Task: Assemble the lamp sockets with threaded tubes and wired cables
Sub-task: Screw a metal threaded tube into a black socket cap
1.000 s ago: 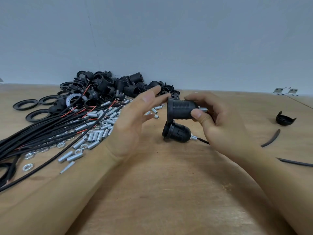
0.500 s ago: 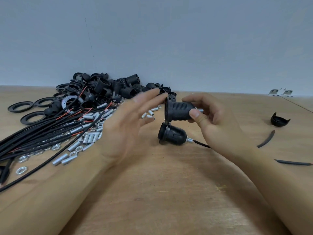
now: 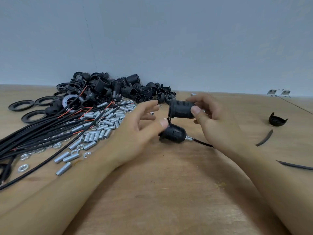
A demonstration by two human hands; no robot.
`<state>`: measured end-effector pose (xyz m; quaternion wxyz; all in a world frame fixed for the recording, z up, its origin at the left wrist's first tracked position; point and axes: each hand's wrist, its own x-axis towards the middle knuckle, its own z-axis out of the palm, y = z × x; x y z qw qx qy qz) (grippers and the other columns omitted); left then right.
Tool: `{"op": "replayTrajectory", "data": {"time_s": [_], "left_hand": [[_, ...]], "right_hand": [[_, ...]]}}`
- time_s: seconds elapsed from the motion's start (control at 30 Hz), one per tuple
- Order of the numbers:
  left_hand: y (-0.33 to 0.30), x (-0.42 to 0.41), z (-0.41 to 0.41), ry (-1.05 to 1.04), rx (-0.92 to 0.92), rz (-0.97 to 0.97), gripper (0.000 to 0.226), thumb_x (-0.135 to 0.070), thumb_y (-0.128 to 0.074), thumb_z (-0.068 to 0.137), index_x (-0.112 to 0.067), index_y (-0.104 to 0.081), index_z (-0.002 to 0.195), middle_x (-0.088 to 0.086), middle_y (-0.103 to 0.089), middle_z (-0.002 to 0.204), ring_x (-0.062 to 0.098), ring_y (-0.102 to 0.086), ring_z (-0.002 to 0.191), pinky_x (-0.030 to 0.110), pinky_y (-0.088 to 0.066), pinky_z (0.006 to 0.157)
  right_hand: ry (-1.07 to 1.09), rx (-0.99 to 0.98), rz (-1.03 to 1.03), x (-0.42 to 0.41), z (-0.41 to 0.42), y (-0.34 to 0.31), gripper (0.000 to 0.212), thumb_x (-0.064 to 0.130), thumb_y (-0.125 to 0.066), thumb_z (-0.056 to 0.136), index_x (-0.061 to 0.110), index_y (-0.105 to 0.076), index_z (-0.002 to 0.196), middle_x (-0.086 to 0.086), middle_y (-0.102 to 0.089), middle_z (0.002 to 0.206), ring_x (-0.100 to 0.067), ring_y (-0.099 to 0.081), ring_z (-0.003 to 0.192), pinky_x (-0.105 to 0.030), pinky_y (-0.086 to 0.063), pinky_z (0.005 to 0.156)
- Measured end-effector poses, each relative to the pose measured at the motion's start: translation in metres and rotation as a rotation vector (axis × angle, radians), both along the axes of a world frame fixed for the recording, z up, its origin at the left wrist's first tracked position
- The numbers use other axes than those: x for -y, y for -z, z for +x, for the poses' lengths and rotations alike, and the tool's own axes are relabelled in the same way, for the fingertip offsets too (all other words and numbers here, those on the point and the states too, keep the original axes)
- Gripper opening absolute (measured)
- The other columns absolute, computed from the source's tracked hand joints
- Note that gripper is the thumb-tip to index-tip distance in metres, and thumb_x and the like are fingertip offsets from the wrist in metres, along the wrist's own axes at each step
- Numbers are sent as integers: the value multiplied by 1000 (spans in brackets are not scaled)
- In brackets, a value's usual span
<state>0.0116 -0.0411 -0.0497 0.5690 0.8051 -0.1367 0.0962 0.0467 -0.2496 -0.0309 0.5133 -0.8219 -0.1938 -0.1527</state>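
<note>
My right hand [image 3: 215, 119] grips a black ribbed lamp socket shell [image 3: 181, 109], held on its side above the table with its flanged end towards the left. Just below it, a second black socket [image 3: 174, 134] lies on the wooden table [image 3: 160, 192]. A short threaded tube [image 3: 188, 138] and a black cable [image 3: 203, 143] come out of its right end. My left hand [image 3: 135, 131] hovers to the left with relaxed fingers. Its thumb tip is at the top edge of the lower socket, where a short wire joins the two parts.
At the back left lies a heap of black socket parts [image 3: 118, 89], with flat rings [image 3: 21, 106] beside it. Nearer are several silver threaded tubes [image 3: 105, 122], nuts [image 3: 23, 167] and a bundle of black cables [image 3: 42, 133]. A black cap [image 3: 277, 119] and cable scraps [image 3: 265, 138] lie at the right.
My left hand's fingertips have come away from the held shell's rim, and the hand has dropped lower so its thumb meets the lower socket. My right hand keeps its grip.
</note>
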Motion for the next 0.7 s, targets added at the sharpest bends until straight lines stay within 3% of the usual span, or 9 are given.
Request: {"op": "replayTrajectory", "data": {"time_s": [0.1, 0.2, 0.27, 0.37, 0.43, 0.5, 0.6, 0.7], "left_hand": [[8, -2, 0, -48, 67, 319, 70, -59, -71, 70, -44, -48, 134, -19, -57, 122, 1, -55, 107, 24, -47, 87], [11, -2, 5, -32, 104, 317, 50, -25, -81, 79, -44, -59, 119, -9, -63, 105, 4, -62, 83, 14, -48, 76], [10, -1, 6, -32, 115, 279, 49, -18, -81, 80, -50, -62, 112, -7, -65, 98, 3, -62, 78, 13, -47, 74], [8, 1, 6, -6, 96, 187, 46, -23, -82, 77, -62, -66, 94, -3, -69, 95, 6, -67, 82, 20, -54, 79], [8, 2, 5, 18, 92, 136, 47, -10, -78, 83, -54, -68, 98, -2, -72, 99, 8, -69, 87, 24, -56, 84], [8, 0, 5, -30, 117, 154, 47, 0, -68, 87, -44, -68, 104, -7, -73, 104, 8, -69, 90, 26, -56, 84], [9, -2, 6, -97, 134, 200, 34, -4, -67, 89, -37, -70, 98, -11, -72, 97, 7, -66, 84, 20, -53, 74], [9, -4, 7, -97, 131, 250, 27, -10, -68, 89, -35, -72, 95, -15, -70, 87, 3, -63, 80, 13, -48, 70]], "right_hand": [[123, -30, -124, 6, 6, 0, 31, 10, -52, 95, 40, -59, 89, 19, -62, 90, 1, -58, 82, -23, -46, 75], [179, -136, -337, 13, 10, 5, 24, 11, -51, 93, 33, -60, 88, 13, -61, 82, -8, -58, 74, -23, -39, 62], [178, -31, -388, 10, 6, 3, 12, 34, -50, 95, 35, -58, 103, 11, -61, 101, -9, -57, 88, -25, -42, 74], [-47, 84, -454, -3, -10, 0, 57, 70, -47, 82, 44, -47, 132, 14, -48, 131, -4, -50, 116, -26, -41, 97], [-122, 99, -641, -11, -13, 4, 65, 64, -58, 83, 44, -39, 141, 7, -33, 150, -14, -41, 132, -34, -38, 106], [-55, 66, -744, -13, -9, 8, 64, 49, -62, 88, 42, -33, 145, 4, -19, 158, -23, -35, 139, -41, -38, 108], [216, -24, -759, -6, 1, 8, 58, 40, -61, 91, 35, -35, 143, 2, -20, 157, -33, -41, 132, -46, -42, 103], [490, -184, -755, 18, 16, 9, 57, 35, -58, 93, 24, -34, 144, -7, -16, 158, -43, -36, 132, -53, -38, 105]]}}
